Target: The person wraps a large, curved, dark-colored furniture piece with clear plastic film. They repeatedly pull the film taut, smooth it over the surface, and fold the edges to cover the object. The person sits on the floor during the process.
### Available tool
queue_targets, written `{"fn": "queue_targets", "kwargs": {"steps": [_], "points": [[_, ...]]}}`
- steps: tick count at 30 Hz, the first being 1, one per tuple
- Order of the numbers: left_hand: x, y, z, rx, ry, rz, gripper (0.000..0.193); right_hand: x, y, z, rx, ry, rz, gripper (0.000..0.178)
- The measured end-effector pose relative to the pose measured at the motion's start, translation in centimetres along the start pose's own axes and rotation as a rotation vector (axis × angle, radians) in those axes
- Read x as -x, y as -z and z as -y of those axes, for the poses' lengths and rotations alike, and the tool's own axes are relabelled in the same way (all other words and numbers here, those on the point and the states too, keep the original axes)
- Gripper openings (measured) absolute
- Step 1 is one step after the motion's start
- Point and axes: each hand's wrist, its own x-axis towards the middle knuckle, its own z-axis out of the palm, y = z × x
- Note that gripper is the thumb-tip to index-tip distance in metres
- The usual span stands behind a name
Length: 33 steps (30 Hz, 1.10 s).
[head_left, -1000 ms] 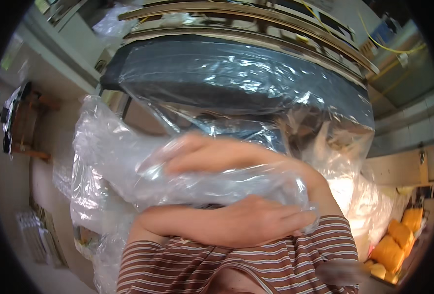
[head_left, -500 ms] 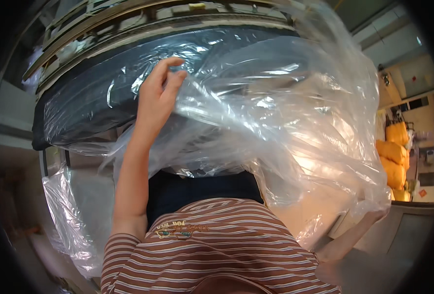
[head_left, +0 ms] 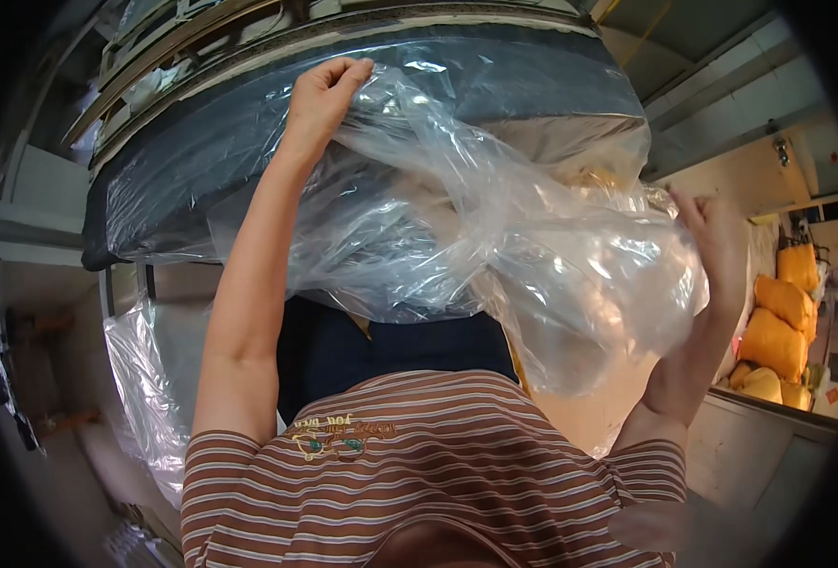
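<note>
Likely a workshop: stacked orange bundles (head_left: 774, 343).

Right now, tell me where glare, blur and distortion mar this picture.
Head view: glare streaks the clear plastic sheet; a blurred smudge overlaps the striped shirt at lower right; fisheye bending curves the wooden slats at upper left; corners go black.

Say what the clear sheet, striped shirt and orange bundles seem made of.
Clear sheet: thin, glossy plastic film, by its see-through folds and sharp highlights.
Striped shirt: soft, matt cloth, perhaps cotton knit, as it drapes without shine.
Orange bundles: possibly matt fabric sacks, given their soft bulges; too small to be sure.
</note>
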Motion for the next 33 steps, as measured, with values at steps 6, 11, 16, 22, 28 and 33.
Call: {"fn": "queue_targets", "kwargs": {"steps": [6,11,16,22,28,33], "points": [[2.9,-0.6,-10.5,-0.086,-0.173,0.048,0.019,-3.3,-2.0,10.5,-0.816,0.741,-0.019,0.05],[7.1,-1.3,-14.5,-0.506,-0.362,0.064,0.01,-1.3,-6.7,17.6,-1.081,0.83,0.03,0.027],[12.7,13.5,-9.0,-0.95,-0.2,-0.314,0.01,-0.7,-5.6,12.2,-1.121,0.562,-0.024,0.015],[21.3,30.8,-10.2,-0.841,0.205,-0.575,0.013,-6.7,-7.5,5.6,-0.721,0.49,-0.291,0.014],[20.5,37.1,-15.8,-0.004,-0.194,-0.99,0.047,-13.2,-11.0,5.4,-0.72,0.466,-0.046,0.018],[18.3,34.7,-4.4,-1.073,0.803,-0.415,0.026,-15.1,-12.9,6.8,-0.137,0.436,0.009,0.024]]}}
